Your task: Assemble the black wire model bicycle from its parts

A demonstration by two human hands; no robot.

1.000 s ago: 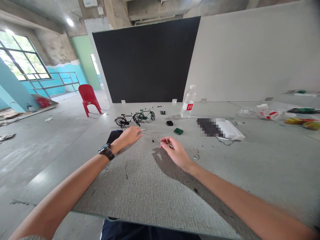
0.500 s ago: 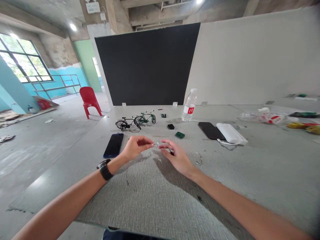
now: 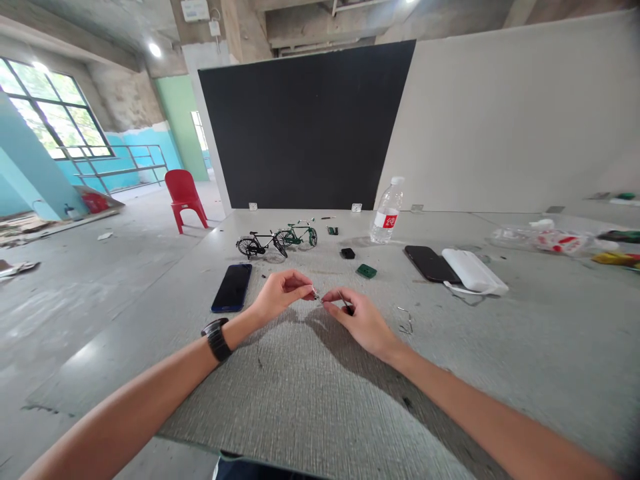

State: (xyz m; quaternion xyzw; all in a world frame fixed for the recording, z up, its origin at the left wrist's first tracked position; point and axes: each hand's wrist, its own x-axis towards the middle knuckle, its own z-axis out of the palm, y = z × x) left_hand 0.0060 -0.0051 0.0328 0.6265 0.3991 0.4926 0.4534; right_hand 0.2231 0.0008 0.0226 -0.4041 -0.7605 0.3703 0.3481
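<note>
Just above the table, my left hand [image 3: 285, 295] pinches a small silvery metal part [image 3: 316, 293] between thumb and fingertips. Its exact kind is too small to make out. My right hand [image 3: 361, 319] is closed close by on the right, its thumb and forefinger tips at the part's edge. A thin tool with a dark end [image 3: 346, 303] lies within the right fingers; most of it is hidden. Beyond the hands stand a black model bicycle [image 3: 260, 245] and a green model bicycle [image 3: 299, 235]. Bent silvery wire pieces [image 3: 406, 321] lie right of my right hand.
A dark blue phone [image 3: 232, 288] lies left of my left hand. Farther off are a green block [image 3: 367, 271], a black block [image 3: 347, 253] and a water bottle [image 3: 387, 212]. To the right rest a black phone [image 3: 431, 264] and a white power bank [image 3: 473, 271].
My fingertips have come closer together around the small metal part, and the left hand has tilted it. The whole view has shifted slightly, so things appear farther right.
</note>
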